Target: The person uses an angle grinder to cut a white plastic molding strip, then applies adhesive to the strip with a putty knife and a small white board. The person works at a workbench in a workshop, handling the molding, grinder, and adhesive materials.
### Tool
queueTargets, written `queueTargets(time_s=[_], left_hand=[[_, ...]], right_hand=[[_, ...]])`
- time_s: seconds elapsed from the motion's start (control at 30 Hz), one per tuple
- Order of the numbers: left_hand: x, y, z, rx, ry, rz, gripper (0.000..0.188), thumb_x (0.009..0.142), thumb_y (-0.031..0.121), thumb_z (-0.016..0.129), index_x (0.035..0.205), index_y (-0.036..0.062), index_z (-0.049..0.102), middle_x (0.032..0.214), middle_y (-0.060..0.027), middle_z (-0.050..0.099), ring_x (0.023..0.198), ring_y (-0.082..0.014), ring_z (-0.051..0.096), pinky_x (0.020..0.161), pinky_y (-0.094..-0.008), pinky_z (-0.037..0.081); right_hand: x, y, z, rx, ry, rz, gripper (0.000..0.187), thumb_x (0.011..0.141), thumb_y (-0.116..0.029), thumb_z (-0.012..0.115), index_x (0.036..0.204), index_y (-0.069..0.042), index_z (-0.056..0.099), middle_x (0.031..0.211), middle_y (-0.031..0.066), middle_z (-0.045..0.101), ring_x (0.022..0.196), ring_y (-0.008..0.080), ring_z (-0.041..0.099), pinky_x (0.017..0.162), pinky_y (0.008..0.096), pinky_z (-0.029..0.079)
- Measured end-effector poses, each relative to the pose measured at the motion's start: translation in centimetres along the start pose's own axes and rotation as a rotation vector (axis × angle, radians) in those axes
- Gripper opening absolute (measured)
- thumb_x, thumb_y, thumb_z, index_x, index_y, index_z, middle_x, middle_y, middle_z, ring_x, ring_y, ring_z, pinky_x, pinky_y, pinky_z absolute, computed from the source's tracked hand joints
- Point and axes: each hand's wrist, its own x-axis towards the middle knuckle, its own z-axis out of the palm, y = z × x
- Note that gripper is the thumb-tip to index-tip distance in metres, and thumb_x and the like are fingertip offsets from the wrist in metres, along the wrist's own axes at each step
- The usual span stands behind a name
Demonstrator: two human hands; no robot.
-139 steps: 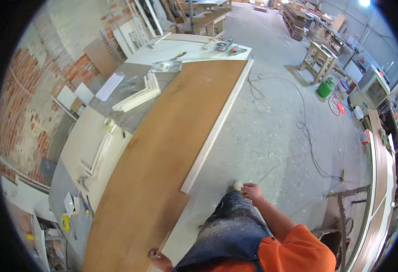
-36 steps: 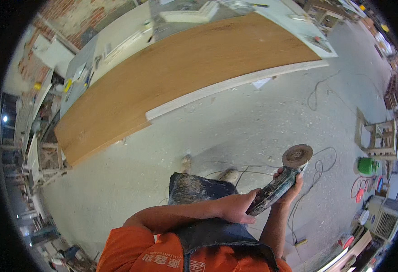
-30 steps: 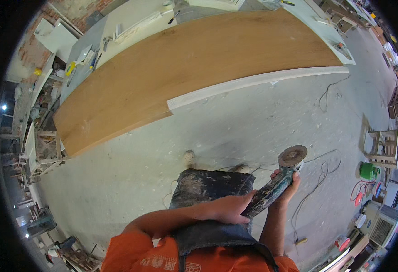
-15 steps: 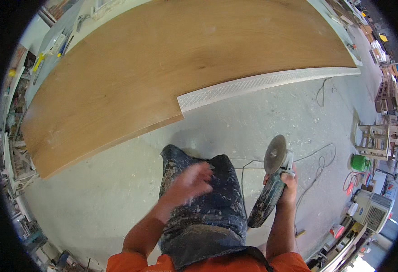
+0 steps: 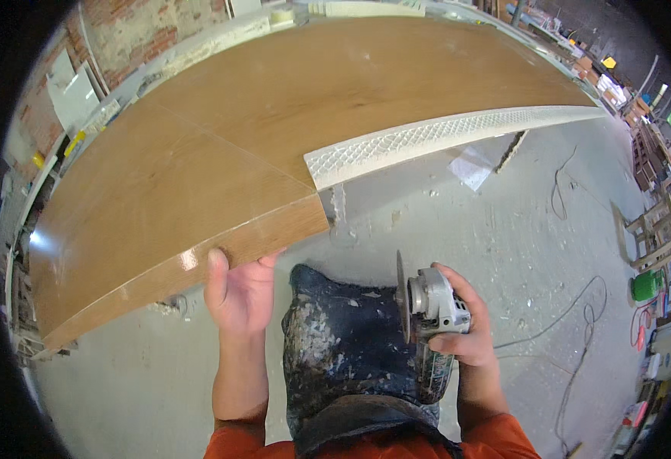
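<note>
My right hand (image 5: 469, 329) is wrapped round the head of an angle grinder (image 5: 436, 306), held upright beside my right thigh. Its thin cutting disc (image 5: 402, 294) points left, seen edge-on; whether it spins I cannot tell. The grinder's dark body hangs down below my fingers. At the front edge of a large brown wood-look board (image 5: 198, 168), my left hand (image 5: 242, 294) is palm up, thumb against the edge face and fingertips reaching underneath, partly hidden. A white plaster-like strip (image 5: 427, 144) with a raised diamond pattern lies along the board's front right edge, past a step in the outline.
A cable (image 5: 580, 336) loops over the grey, spattered floor (image 5: 534, 252) on the right. Beyond it stand a wooden stand (image 5: 657, 233) and a green container (image 5: 646, 285). A pale sheet (image 5: 472, 167) lies below the strip. A brick wall (image 5: 140, 34) rises at the back left.
My left hand has gone from above my lap up and left to the board's edge. The grinder has turned, its disc now edge-on and closer to my lap. The view has tilted up.
</note>
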Motion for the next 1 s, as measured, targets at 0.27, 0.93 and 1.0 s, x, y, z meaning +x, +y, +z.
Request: queueTargets(time_s=[0.27,0.93,1.0], left_hand=[[0.0,-0.4,-0.3,0.277,-0.007,0.052,0.040,0.100,0.024,0.059,0.135,0.0047,0.052,0.127,-0.0120,0.064,0.105,-0.0278,0.066,0.079,-0.0433,0.058],[-0.1,-0.1,0.1,0.254,0.087,0.113,0.049,0.096,0.024,0.063,0.131,-0.0073,0.050,0.116,-0.0223,0.066,0.082,-0.0340,0.069,0.069,-0.0422,0.058],[0.0,-0.2,0.1,0.241,0.082,0.111,0.050,0.095,0.024,0.064,0.131,-0.0080,0.050,0.115,-0.0228,0.066,0.081,-0.0345,0.069,0.068,-0.0423,0.058]], right_hand=[[0.9,1.2,0.9,-0.184,-0.147,-0.270,0.095,0.059,-0.002,0.086,0.147,-0.004,0.049,0.132,0.0084,0.060,0.122,0.0189,0.055,0.107,0.0327,0.039],[7.7,-3.0,4.1,-0.609,-0.356,-0.569,0.090,0.068,-0.016,0.087,0.147,-0.003,0.046,0.120,0.0193,0.062,0.104,0.0323,0.064,0.093,0.0381,0.051],[7.8,-3.3,4.2,-0.637,-0.362,-0.574,0.089,0.069,-0.017,0.087,0.147,-0.003,0.046,0.119,0.0194,0.062,0.104,0.0329,0.065,0.092,0.0385,0.052]])
